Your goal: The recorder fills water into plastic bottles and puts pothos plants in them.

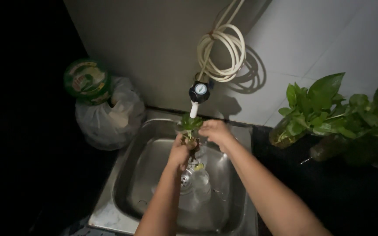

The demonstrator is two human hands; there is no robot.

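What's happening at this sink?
A person holds a small leafy plant with both hands under the tap, above a steel sink. The left hand grips it at the roots; the right hand is at the leaves. A clear bottle lies in the sink. More plants sit on the right.

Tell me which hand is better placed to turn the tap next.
Probably the right hand: it sits higher and closer to the tap, only touching the plant. The left hand is lower, wrapped round the plant's stems over the sink.
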